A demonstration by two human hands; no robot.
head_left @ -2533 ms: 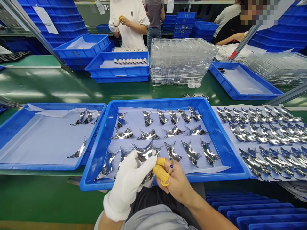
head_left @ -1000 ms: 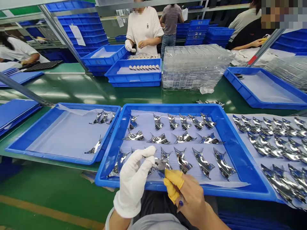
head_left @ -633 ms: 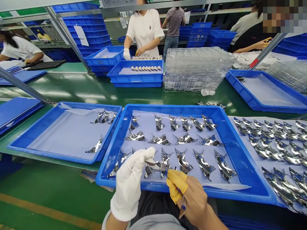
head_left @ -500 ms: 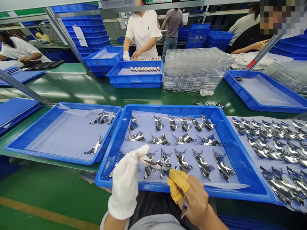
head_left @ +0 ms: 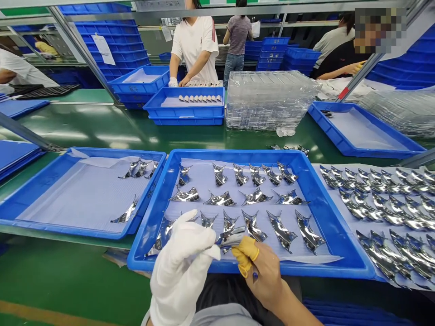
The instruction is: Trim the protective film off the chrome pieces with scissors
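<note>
White cloth is covering the left hand (head_left: 183,271), whose thumb and forefinger are curling close beside a shiny piece (head_left: 235,235); whether that grip is meeting it, I cannot tell. The right hand (head_left: 263,269), wearing yellow finger covers (head_left: 249,246), is clamping its grip on the near right end of the piece, while a small blue-ended stick (head_left: 255,275) is poking out at the palm. The piece is hanging above the front of the middle tray (head_left: 306,270), not yet laid down. In that tray, six pieces are lying along the back, four across the middle, and the front row is partly hiding behind the hands. The left tray (head_left: 68,230) is holding only a few, while many more (head_left: 351,204) are lying in close rows on the right. Nothing is showing which are finished and which are waiting.
</note>
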